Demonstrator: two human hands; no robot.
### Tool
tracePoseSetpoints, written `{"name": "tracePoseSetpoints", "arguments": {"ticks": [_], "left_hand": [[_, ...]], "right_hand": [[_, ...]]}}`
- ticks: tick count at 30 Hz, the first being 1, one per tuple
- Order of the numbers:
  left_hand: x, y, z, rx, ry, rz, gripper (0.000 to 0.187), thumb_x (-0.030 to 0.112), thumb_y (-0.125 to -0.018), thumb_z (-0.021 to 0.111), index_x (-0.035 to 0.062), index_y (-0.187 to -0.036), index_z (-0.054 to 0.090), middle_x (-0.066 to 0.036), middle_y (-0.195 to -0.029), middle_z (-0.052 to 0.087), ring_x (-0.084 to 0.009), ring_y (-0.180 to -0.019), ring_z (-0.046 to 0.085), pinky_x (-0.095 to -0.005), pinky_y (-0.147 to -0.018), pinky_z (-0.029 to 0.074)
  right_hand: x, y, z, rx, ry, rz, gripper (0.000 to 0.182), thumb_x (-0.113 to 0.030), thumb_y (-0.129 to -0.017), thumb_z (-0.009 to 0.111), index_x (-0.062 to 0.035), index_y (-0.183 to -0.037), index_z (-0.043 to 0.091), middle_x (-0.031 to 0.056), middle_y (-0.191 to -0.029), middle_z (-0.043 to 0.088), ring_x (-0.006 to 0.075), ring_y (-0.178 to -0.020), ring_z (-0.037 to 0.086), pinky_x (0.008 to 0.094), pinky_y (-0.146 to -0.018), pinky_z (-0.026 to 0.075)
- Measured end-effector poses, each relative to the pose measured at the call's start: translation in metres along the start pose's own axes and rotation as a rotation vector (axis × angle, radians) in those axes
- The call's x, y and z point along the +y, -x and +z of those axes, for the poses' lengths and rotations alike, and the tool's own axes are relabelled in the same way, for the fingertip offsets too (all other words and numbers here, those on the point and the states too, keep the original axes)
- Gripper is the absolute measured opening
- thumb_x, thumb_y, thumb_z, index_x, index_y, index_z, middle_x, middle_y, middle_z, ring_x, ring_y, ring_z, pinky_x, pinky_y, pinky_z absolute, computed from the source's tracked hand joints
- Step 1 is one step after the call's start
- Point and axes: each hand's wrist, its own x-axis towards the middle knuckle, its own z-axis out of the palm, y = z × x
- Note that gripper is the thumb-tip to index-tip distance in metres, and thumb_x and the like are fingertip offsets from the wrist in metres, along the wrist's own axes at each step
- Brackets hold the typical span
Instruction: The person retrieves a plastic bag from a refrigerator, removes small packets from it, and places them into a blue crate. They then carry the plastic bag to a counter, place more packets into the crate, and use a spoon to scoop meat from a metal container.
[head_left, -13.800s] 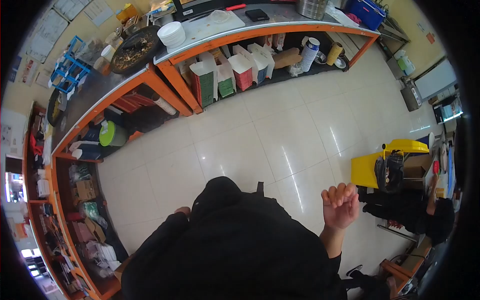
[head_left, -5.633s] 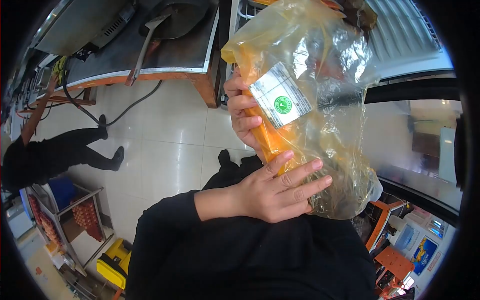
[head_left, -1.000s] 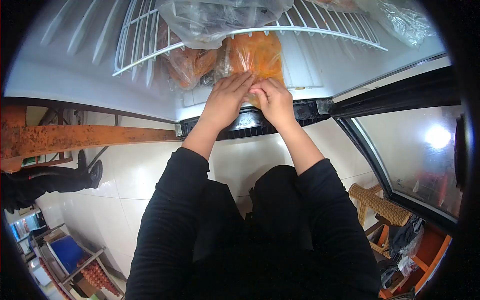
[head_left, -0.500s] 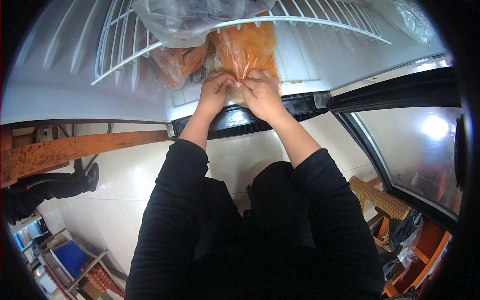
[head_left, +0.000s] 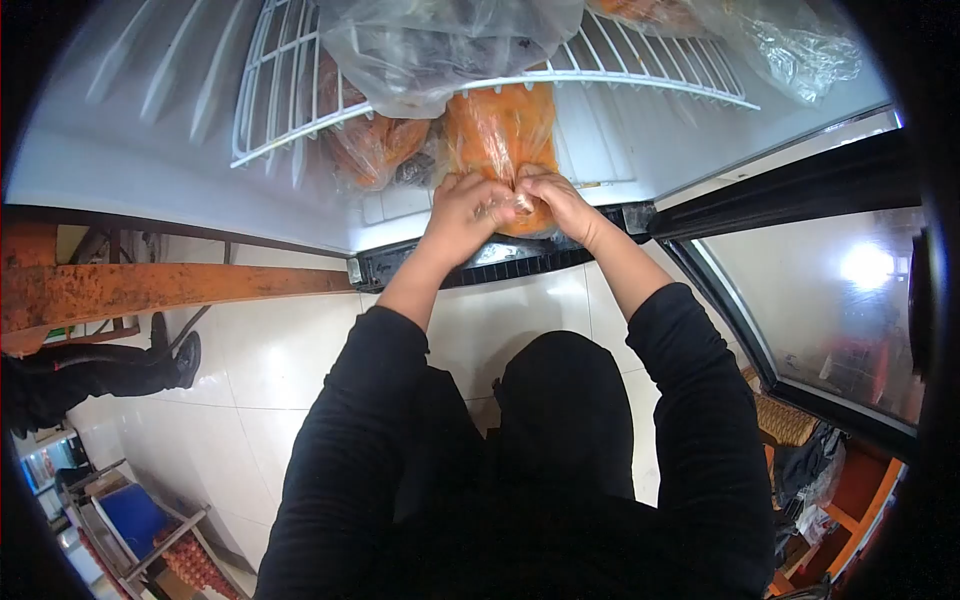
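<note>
Bag [head_left: 497, 135], upper centre, clear, holds orange contents [head_left: 532, 120]; I see left hand [head_left: 463, 222] and right hand [head_left: 562, 207] pinching its gathered end.

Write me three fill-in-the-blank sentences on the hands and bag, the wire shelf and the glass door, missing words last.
The left hand and the right hand grip the near end of a clear plastic bag whose contents look ____.
The curved wire shelf above it is coloured ____.
At the person's right, the black-framed glass door stands ____.
Missing words: orange; white; open.
</note>
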Motion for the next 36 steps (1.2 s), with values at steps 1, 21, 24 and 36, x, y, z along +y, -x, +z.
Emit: {"name": "tracePoseSetpoints", "arguments": {"ticks": [1, 21, 24, 36], "left_hand": [[0.002, 0.005, 0.001, 0.013, -0.004, 0.036, 0.013, 0.020, -0.079, 0.066, 0.0122, -0.088, 0.068, -0.005, -0.082, 0.059, -0.0257, -0.088, 0.048, -0.0371, -0.085, 0.037], [0.020, 0.011, -0.048, -0.013, -0.567, 0.197, 0.022, 0.034, -0.084, 0.057, 0.0162, -0.091, 0.069, -0.007, -0.096, 0.056, -0.0289, -0.098, 0.049, -0.0470, -0.093, 0.030], [0.017, 0.016, -0.077, -0.053, -0.654, 0.149, 0.019, 0.031, -0.081, 0.061, 0.0135, -0.083, 0.067, -0.007, -0.092, 0.054, -0.0301, -0.096, 0.049, -0.0464, -0.090, 0.034], [-0.007, 0.046, -0.085, 0.062, -0.634, -0.014, 0.015, 0.024, -0.081, 0.062, 0.0122, -0.090, 0.065, -0.009, -0.082, 0.053, -0.0302, -0.084, 0.052, -0.0423, -0.077, 0.040]], "right_hand": [[0.003, 0.000, -0.001, -0.008, 0.068, -0.007, 0.037, -0.029, -0.089, 0.039, 0.0000, -0.074, 0.056, 0.0136, -0.078, 0.054, 0.0284, -0.084, 0.050, 0.0374, -0.085, 0.034], [-0.005, -0.046, -0.027, -0.150, 1.016, -0.266, 0.026, -0.024, -0.087, 0.046, -0.0081, -0.083, 0.066, 0.0067, -0.097, 0.060, 0.0297, -0.102, 0.047, 0.0409, -0.096, 0.034], [0.001, -0.065, -0.036, -0.137, 1.123, -0.260, 0.026, -0.026, -0.086, 0.048, -0.0095, -0.086, 0.068, 0.0065, -0.098, 0.063, 0.0278, -0.103, 0.051, 0.0390, -0.097, 0.036], [0.009, -0.075, -0.066, 0.064, 1.287, 0.100, 0.039, -0.040, -0.092, 0.039, -0.0156, -0.101, 0.068, 0.0076, -0.108, 0.063, 0.0307, -0.105, 0.055, 0.0500, -0.089, 0.037]]}}
